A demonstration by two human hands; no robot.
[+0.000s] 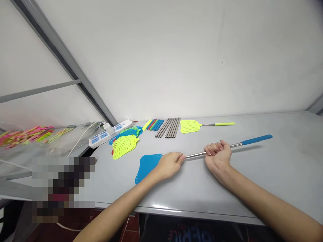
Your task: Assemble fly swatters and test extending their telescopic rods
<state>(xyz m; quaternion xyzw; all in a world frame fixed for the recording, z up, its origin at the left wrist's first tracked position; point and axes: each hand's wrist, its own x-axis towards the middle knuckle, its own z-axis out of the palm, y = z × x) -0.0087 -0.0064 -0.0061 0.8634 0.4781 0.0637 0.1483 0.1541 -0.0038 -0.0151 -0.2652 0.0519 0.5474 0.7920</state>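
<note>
A blue fly swatter stretches across the front of the table, its metal rod slanting up to the right into a blue handle sleeve. My left hand is closed round its neck, covering the joint between head and rod. Palm up, my right hand wraps its fingers round the rod, short of the blue sleeve. Behind lies a yellow fly swatter with a metal rod and yellow handle. Left of it are several metal tubes, a row of coloured handle sleeves and loose yellow swatter heads overlapping blue, green and red ones.
A white power strip lies along the table's left edge. Beyond it, a neighbouring surface holds clear plastic bags and a pile of pink and yellow items. A grey metal frame rises there, and a white wall backs the table.
</note>
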